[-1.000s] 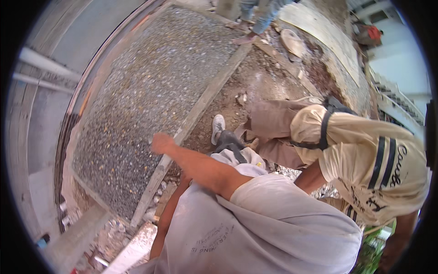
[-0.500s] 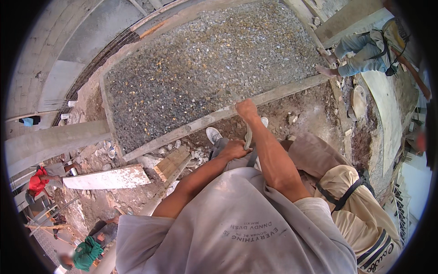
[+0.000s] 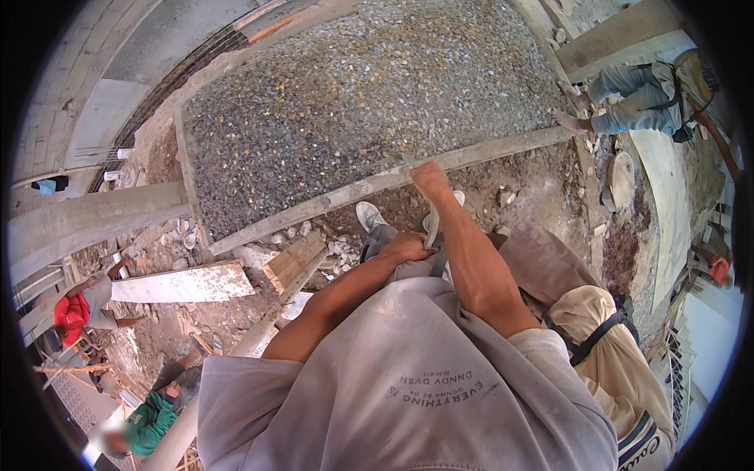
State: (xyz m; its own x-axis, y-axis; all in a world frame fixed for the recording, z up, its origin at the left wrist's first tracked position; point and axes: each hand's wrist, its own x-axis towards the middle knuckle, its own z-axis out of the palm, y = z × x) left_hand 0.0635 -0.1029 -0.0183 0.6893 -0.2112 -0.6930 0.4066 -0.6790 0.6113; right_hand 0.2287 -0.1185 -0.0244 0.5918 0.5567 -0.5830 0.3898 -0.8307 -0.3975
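My right hand [image 3: 430, 180] is a closed fist above the near edge board [image 3: 330, 206] of a bed of wet gravel [image 3: 369, 86]. Just past the fist shows a small greyish blur; what the fingers hold is hidden. Lower down, in front of my lap, my left hand [image 3: 408, 247] is closed around a pale, flexible, hose-like strip [image 3: 431, 225]. This strip runs up toward my right wrist, where the forearm covers its upper end.
Another person [image 3: 636, 98] bends at the gravel bed's right end. White shoes [image 3: 369, 216] stand below the board on rubble. Loose planks [image 3: 294, 263] and a white-smeared board [image 3: 184, 282] lie at left, near people in red [image 3: 72, 315] and green [image 3: 151, 424].
The whole view has shifted slightly. Both hands keep nearly the same places and stay closed. The person in red at the left has changed posture.
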